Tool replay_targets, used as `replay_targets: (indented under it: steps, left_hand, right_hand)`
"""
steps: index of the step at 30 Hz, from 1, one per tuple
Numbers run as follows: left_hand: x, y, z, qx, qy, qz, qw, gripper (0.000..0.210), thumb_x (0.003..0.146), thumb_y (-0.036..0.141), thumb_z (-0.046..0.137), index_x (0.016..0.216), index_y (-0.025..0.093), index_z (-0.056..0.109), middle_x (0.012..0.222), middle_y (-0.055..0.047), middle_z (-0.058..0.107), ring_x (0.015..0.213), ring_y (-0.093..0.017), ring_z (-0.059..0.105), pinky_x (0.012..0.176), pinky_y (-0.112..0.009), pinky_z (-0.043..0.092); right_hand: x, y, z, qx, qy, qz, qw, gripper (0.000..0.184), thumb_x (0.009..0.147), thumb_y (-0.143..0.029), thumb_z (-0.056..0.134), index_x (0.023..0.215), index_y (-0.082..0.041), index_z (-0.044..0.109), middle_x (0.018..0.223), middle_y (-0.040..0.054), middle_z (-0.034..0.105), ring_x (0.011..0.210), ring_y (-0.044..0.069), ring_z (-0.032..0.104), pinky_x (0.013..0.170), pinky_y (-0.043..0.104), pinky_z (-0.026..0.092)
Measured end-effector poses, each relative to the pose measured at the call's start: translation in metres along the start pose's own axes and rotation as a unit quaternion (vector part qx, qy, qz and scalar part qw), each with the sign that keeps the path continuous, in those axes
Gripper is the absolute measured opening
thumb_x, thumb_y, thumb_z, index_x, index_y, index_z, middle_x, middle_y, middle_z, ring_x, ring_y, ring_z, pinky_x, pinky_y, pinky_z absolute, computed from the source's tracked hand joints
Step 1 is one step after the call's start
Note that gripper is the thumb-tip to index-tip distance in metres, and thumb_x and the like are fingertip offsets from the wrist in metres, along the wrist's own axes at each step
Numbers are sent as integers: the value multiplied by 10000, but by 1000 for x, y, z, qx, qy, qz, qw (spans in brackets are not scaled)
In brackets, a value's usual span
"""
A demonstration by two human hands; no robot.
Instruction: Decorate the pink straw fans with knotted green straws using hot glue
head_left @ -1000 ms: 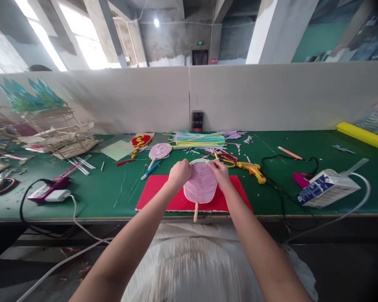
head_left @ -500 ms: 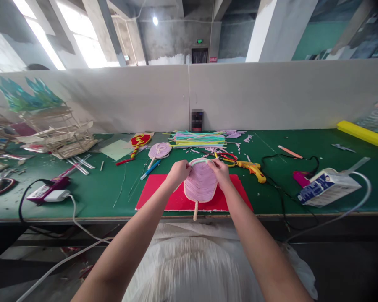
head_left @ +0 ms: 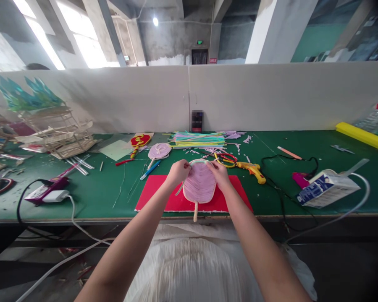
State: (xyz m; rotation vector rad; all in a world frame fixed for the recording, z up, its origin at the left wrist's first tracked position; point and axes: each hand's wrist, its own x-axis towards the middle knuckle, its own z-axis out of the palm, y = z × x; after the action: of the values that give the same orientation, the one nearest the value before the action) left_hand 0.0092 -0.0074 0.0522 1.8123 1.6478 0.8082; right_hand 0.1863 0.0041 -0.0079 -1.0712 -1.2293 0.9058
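Fan (head_left: 200,184), lilac with pale edging, sits over a red board (head_left: 176,204), its handle (head_left: 195,212) pointing to 6 o'clock. Fingers of the left hand (head_left: 179,172) are clamped on its edge at 11 o'clock; those of the right hand (head_left: 219,173) are clamped at 1 o'clock. On the green surface (head_left: 318,142), a 2nd lilac fan (head_left: 160,150) lies toward 10 o'clock, and a yellow glue gun (head_left: 253,171) toward 3 o'clock.

The left hand (head_left: 179,173) and right hand (head_left: 219,174) are bare, as are the forearms (head_left: 141,235) running back from the fingers (head_left: 186,165). Well behind the fingers, between the arms, lies a loose, whitish garment (head_left: 189,268) with fine lengthwise creases and faint beige streaks.
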Motion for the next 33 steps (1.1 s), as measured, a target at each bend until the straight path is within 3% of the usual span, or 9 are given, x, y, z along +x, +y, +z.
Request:
replay_targets:
  steps: [6,10,14,17,21,23,26,30,33]
  left_hand:
    - [2,-13,11,-174,49,5,983,105,725,224,486,746,155,563,571,4,608,534,-96,547,525,-188,401]
    - [2,-17,22,-286,92,-1,954,160,717,308,498,736,155,539,583,10,580,548,-90,537,526,-187,401]
    - [1,-21,29,-361,104,-20,926,196,659,344,549,689,151,542,554,14,550,513,-92,512,504,-200,397]
    - [0,-26,33,-395,107,-36,912,200,617,341,584,665,152,541,553,22,537,484,-86,489,473,-197,375]
    - [0,-32,39,-416,99,-40,903,193,608,330,606,653,150,550,541,31,526,471,-82,478,465,-192,360]
    - [2,-33,41,-417,98,-32,903,179,613,314,609,655,148,554,545,31,533,478,-81,480,472,-189,356]
    - [4,-32,42,-411,98,-11,906,164,640,306,602,672,152,552,553,29,554,503,-90,506,498,-193,370]
    - [-1,-27,42,-386,84,37,918,118,680,272,589,693,159,558,564,24,577,550,-106,544,551,-206,402]
    - [-6,-25,44,-305,64,110,944,69,720,225,554,706,160,569,608,18,586,573,-103,546,574,-206,413]
  right_hand:
    - [3,13,-1,-88,11,-33,996,409,761,-518,534,892,-162,685,872,101,671,829,237,600,760,378,451]
    - [-2,7,3,-151,14,-126,980,269,767,-368,593,965,-200,663,984,97,614,946,242,545,839,389,436]
    - [-14,-5,18,-271,-116,-303,906,207,837,-258,532,1018,-255,635,930,64,596,936,214,536,844,357,447]
    - [-21,-9,27,-316,-159,-329,876,219,843,-253,533,1046,-262,616,932,59,589,934,210,538,832,346,456]
    - [-22,-9,28,-343,-179,-336,859,234,841,-229,536,1059,-259,615,967,63,598,939,207,545,844,350,453]
    - [-22,-8,28,-321,-167,-328,872,196,845,-216,524,996,-252,643,931,60,605,919,198,556,834,342,457]
    - [-21,-8,28,-226,-136,-277,924,148,833,-237,532,917,-234,655,893,50,615,886,182,581,811,319,470]
    - [-15,-7,28,-90,-93,-120,984,221,800,-370,561,927,-205,634,890,49,654,806,174,618,726,297,496]
    - [-8,-6,26,-44,-72,-19,996,319,725,-478,609,829,-178,644,745,47,665,677,178,615,601,284,487]
